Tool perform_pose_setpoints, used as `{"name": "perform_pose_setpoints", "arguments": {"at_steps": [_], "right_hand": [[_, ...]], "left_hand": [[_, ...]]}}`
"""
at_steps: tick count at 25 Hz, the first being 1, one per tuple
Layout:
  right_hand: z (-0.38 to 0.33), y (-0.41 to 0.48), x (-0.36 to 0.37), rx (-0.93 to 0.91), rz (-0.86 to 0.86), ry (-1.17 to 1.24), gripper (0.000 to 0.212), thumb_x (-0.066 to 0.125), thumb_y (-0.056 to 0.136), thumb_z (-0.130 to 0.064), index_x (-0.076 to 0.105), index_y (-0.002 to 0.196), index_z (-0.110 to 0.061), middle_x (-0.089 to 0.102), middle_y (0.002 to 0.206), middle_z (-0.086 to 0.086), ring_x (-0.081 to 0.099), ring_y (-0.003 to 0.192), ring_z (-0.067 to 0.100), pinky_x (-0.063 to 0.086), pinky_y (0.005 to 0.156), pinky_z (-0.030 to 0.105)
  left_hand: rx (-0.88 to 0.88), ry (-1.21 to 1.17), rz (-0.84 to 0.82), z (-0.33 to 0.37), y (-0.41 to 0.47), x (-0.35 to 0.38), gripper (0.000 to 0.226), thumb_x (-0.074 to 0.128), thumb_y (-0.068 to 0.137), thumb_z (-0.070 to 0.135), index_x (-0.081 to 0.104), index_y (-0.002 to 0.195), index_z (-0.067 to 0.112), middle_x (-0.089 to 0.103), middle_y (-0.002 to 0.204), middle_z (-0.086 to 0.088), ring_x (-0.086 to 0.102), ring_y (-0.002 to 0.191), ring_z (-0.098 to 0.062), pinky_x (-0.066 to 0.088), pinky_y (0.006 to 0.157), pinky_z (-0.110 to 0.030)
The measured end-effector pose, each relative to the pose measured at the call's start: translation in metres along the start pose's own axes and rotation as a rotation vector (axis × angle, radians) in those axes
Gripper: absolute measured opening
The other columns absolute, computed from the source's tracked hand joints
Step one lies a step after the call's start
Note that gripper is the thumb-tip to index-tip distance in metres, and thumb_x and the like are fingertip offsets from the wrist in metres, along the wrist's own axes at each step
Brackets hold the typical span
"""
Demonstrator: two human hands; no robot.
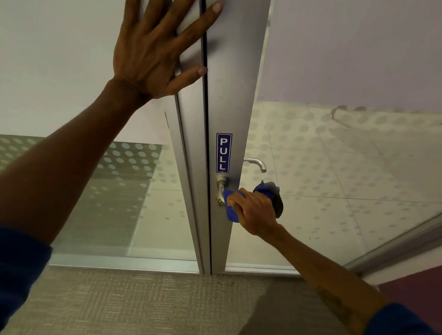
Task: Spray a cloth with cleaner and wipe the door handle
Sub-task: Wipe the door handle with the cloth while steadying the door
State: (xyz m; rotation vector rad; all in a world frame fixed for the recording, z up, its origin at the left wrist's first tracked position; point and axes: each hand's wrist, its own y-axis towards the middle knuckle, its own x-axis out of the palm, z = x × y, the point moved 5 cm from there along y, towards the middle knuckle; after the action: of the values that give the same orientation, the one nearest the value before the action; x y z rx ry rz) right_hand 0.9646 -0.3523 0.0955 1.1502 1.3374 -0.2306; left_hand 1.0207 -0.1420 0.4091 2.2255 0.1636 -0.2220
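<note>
With the left hand (155, 47) spread flat on the aluminium door frame (230, 89) at upper centre, the right hand (253, 211) grasping the blue cloth (231, 212) around the lever handle (221, 191) at mid-frame should, I judge, squeeze firmly and twist along its length.

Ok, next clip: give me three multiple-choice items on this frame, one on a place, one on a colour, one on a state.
1. Where is the left hand?
A. flat on the door frame, above the sign
B. on the handle
C. on the carpet

2. What colour is the cloth?
A. white
B. blue
C. yellow

3. What is the right hand doing?
A. hanging open
B. holding a spray bottle
C. closed on the cloth around the door handle

Answers: 1 A, fingers spread on the metal upright over the PULL sign. 2 B, blue fabric shows beside the fingers. 3 C, the grip wraps the cloth at the lever.
</note>
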Motion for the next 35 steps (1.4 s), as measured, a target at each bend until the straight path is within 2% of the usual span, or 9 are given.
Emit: {"name": "perform_pose_setpoints", "arguments": {"at_steps": [2, 11, 13, 16, 23, 27, 30, 32, 35], "right_hand": [[-0.011, 0.004, 0.002, 0.123, 0.037, 0.003, 0.011, 0.049, 0.096, -0.029, 0.048, 0.091, -0.02, 0.062, 0.068, 0.002, 0.058, 0.053, 0.015, 0.055, 0.054, 0.03], [-0.055, 0.023, 0.024, 0.523, 0.12, -0.085, 0.028, 0.067, 0.089, -0.029, 0.05, 0.107, -0.015, 0.066, 0.087, 0.01, 0.065, 0.076, 0.023, 0.058, 0.072, 0.038], [-0.058, 0.02, 0.023, 0.459, 0.093, -0.137, 0.026, 0.069, 0.087, -0.025, 0.051, 0.102, -0.015, 0.065, 0.087, 0.011, 0.064, 0.077, 0.025, 0.057, 0.075, 0.04], [-0.054, 0.01, 0.018, 0.197, -0.008, -0.259, 0.017, 0.068, 0.086, -0.019, 0.058, 0.099, -0.015, 0.063, 0.094, 0.013, 0.064, 0.083, 0.028, 0.054, 0.08, 0.042], [-0.034, -0.003, -0.011, -0.145, -0.233, -0.288, 0.038, 0.079, 0.075, -0.007, 0.066, 0.109, -0.017, 0.067, 0.102, 0.01, 0.067, 0.086, 0.024, 0.056, 0.082, 0.039], [-0.014, -0.01, -0.018, -0.146, -0.342, -0.283, 0.036, 0.065, 0.091, -0.005, 0.061, 0.125, -0.014, 0.065, 0.121, 0.011, 0.062, 0.107, 0.026, 0.046, 0.1, 0.039], [-0.006, -0.012, -0.032, 0.07, -0.249, 0.014, 0.016, 0.056, 0.097, -0.009, 0.064, 0.107, -0.02, 0.067, 0.101, 0.004, 0.062, 0.094, 0.019, 0.043, 0.101, 0.042], [-0.006, -0.019, -0.036, 0.194, -0.229, 0.214, 0.018, 0.054, 0.097, -0.009, 0.061, 0.11, -0.021, 0.067, 0.097, 0.007, 0.063, 0.091, 0.019, 0.043, 0.102, 0.041], [-0.02, -0.031, -0.041, -0.118, -0.237, -0.277, 0.049, 0.071, 0.082, -0.001, 0.065, 0.128, -0.016, 0.062, 0.134, 0.012, 0.056, 0.125, 0.035, 0.045, 0.106, 0.048]], "left_hand": [[0.004, -0.007, 0.011, 0.001, 0.001, -0.002, 0.076, 0.025, 0.098, 0.071, 0.025, 0.16, 0.029, 0.043, 0.156, -0.016, 0.045, 0.14, -0.042, 0.036, 0.108, -0.062], [0.014, 0.01, 0.037, 0.0, 0.002, 0.001, 0.079, 0.023, 0.096, 0.075, 0.02, 0.161, 0.031, 0.04, 0.159, -0.013, 0.041, 0.142, -0.039, 0.035, 0.109, -0.061], [0.018, 0.015, 0.048, 0.0, 0.002, 0.002, 0.08, 0.024, 0.095, 0.075, 0.018, 0.162, 0.031, 0.037, 0.16, -0.012, 0.039, 0.143, -0.038, 0.034, 0.11, -0.061], [0.02, -0.004, 0.049, -0.004, 0.001, 0.005, 0.081, 0.025, 0.094, 0.075, 0.017, 0.162, 0.031, 0.035, 0.161, -0.012, 0.037, 0.144, -0.039, 0.029, 0.112, -0.061], [0.031, -0.058, 0.037, -0.004, 0.004, -0.002, 0.078, 0.024, 0.096, 0.072, 0.02, 0.161, 0.031, 0.033, 0.162, -0.014, 0.034, 0.146, -0.041, 0.024, 0.115, -0.062], [0.028, -0.082, 0.025, -0.005, 0.003, -0.003, 0.079, 0.021, 0.095, 0.073, 0.017, 0.162, 0.031, 0.03, 0.163, -0.014, 0.031, 0.147, -0.041, 0.022, 0.116, -0.063], [0.027, -0.092, 0.018, -0.004, 0.004, 0.0, 0.08, 0.019, 0.094, 0.075, 0.013, 0.162, 0.032, 0.027, 0.164, -0.012, 0.029, 0.148, -0.041, 0.02, 0.116, -0.062], [0.023, -0.094, 0.014, -0.006, 0.003, 0.002, 0.082, 0.019, 0.093, 0.076, 0.012, 0.162, 0.032, 0.024, 0.165, -0.011, 0.027, 0.148, -0.04, 0.017, 0.117, -0.062], [0.026, -0.114, -0.002, -0.007, 0.003, 0.004, 0.084, 0.023, 0.093, 0.077, 0.011, 0.162, 0.032, 0.019, 0.166, -0.011, 0.023, 0.15, -0.039, 0.014, 0.118, -0.062]]}}
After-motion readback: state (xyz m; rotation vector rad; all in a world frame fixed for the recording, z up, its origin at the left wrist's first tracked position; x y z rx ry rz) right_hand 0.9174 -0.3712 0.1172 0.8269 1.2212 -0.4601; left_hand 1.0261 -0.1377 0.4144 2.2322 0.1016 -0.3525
